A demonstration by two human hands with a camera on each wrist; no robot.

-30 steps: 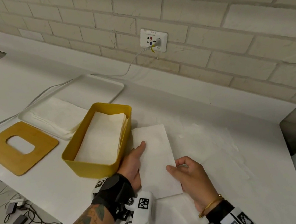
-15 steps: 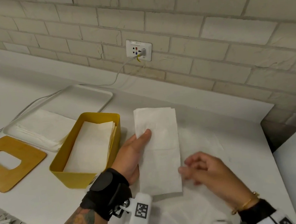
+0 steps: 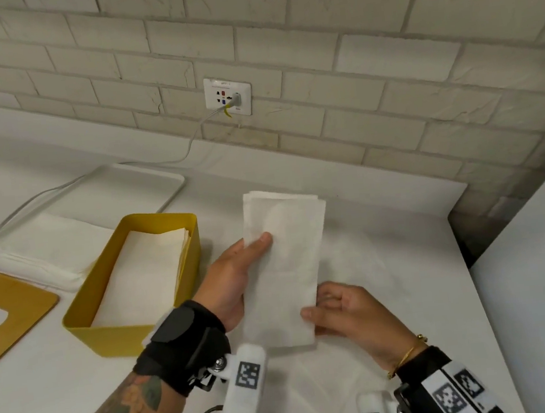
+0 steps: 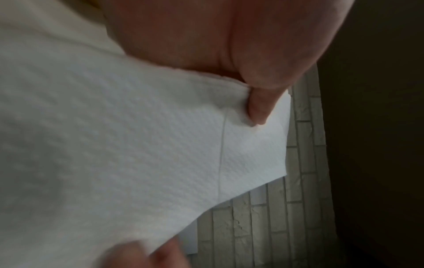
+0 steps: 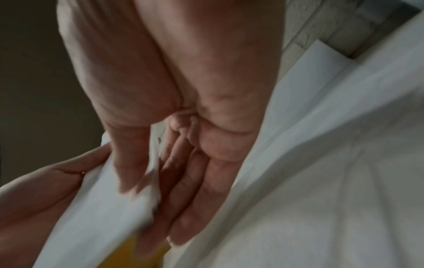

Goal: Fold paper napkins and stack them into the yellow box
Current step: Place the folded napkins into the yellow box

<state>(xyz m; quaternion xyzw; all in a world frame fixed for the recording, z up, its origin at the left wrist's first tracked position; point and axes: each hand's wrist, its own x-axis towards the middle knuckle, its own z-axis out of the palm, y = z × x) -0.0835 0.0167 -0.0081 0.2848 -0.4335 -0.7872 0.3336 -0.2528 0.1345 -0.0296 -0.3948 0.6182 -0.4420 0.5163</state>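
While left hand (image 3: 234, 274) pinches the folded napkin (image 3: 284, 272) aloft — right hand (image 3: 346, 313) fingers clamp its near edge.

Napkin (image 3: 288, 272): white paper, matt, fine embossed dimples, one sharp crease line.
Box (image 3: 110, 337): yellow, smooth, looks like matt plastic.
Lid (image 3: 22, 306): wood look, matt, tan.
Tray (image 3: 147, 182): white, smooth.
Tabletop (image 3: 404, 259): white, matt.
Wall (image 3: 350, 63): rough pale brick.
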